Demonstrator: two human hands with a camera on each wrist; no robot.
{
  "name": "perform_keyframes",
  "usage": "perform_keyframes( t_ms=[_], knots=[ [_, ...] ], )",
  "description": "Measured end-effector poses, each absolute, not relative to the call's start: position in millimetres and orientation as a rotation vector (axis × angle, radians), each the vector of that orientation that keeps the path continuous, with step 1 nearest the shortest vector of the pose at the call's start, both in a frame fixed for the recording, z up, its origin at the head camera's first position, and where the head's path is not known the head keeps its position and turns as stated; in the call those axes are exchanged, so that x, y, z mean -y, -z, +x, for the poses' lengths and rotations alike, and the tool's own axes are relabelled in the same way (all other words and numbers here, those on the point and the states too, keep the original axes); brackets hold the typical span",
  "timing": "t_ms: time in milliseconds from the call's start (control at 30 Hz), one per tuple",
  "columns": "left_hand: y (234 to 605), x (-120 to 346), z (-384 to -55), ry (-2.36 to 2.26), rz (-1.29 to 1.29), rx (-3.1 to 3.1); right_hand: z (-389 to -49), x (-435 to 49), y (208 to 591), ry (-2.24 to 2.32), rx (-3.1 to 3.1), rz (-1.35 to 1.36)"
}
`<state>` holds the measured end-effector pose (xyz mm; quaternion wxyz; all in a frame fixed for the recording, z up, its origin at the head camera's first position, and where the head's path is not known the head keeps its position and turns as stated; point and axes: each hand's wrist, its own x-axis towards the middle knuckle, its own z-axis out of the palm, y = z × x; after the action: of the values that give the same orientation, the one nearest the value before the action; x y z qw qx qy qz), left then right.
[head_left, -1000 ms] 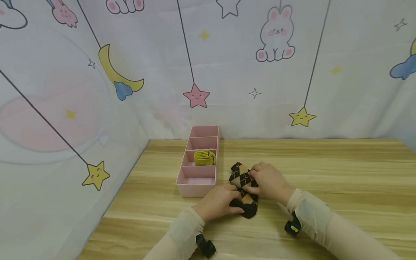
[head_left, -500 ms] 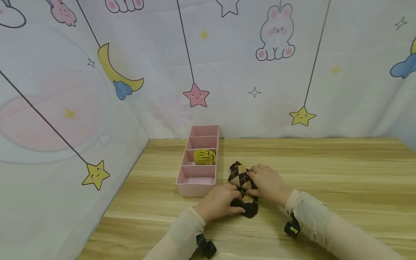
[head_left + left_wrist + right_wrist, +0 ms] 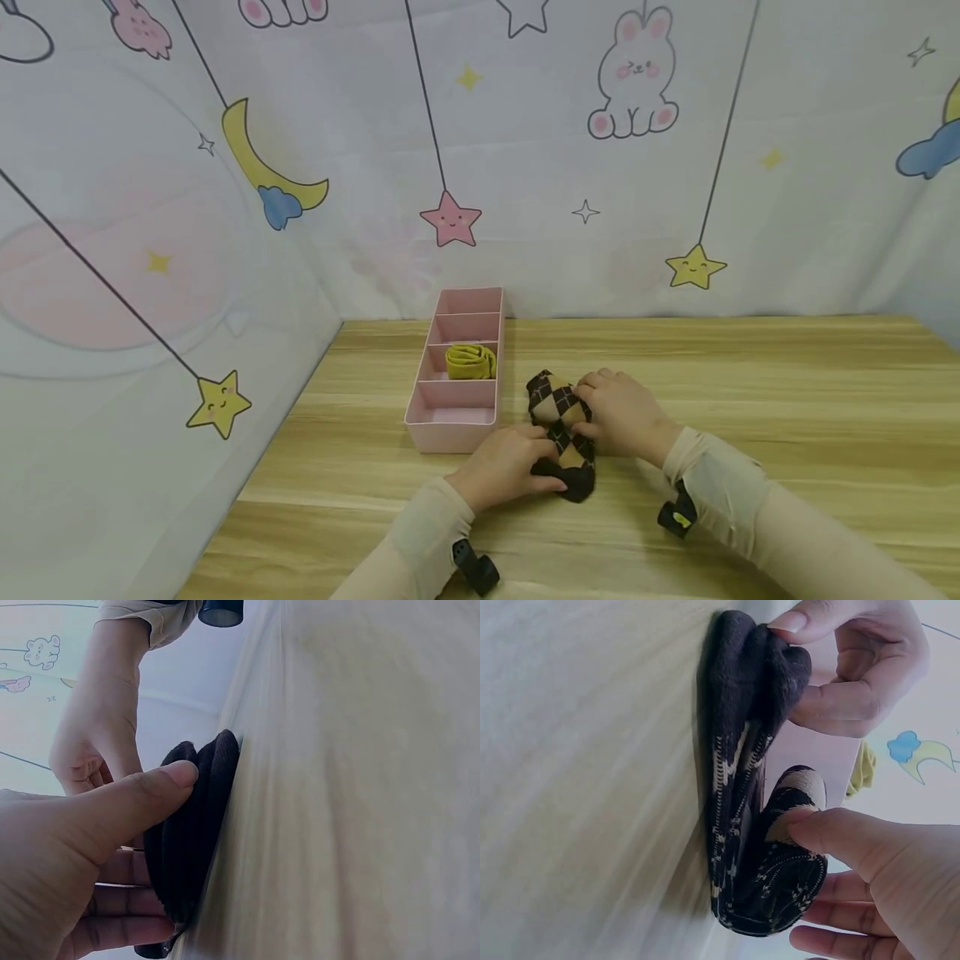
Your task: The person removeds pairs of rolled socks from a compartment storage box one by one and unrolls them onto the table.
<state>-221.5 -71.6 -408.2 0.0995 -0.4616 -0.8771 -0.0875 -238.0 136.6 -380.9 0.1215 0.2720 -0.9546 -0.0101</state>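
Note:
A black and tan argyle sock (image 3: 555,402) lies on the table in the head view, its far part folded over toward the near end. Whether it is one sock or a stacked pair I cannot tell. My left hand (image 3: 501,468) pinches the plain black near end (image 3: 196,817), thumb on top and fingers along the side. My right hand (image 3: 626,418) holds the folded part from the right; in the right wrist view its thumb presses on the fold (image 3: 784,825) and the fingers lie beyond it. The sock's layers show side-on there.
Left of the sock stands a pink divided box (image 3: 453,439) on the wooden table (image 3: 750,375). One of its compartments holds a rolled yellow cloth item (image 3: 471,362). A patterned curtain (image 3: 525,167) hangs behind the table and along its left side.
My right hand has shifted slightly on the sock, and the folded part under its fingers looks a little reshaped. My left hand has stayed on the black end.

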Motion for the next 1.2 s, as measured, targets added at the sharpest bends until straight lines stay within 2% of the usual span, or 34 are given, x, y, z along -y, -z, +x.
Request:
perform_keyframes(
  t_ms=[433, 1200],
  knots=[
    [408.6, 72.4, -221.6, 0.258, -1.354, 2.598, -241.0, -139.7, 376.5, 0.03, 2.667, 0.78],
    [406.3, 71.3, -218.9, 0.255, -1.34, 2.589, -261.9, -140.2, 385.2, -0.32, 2.597, 0.659]
  ],
)
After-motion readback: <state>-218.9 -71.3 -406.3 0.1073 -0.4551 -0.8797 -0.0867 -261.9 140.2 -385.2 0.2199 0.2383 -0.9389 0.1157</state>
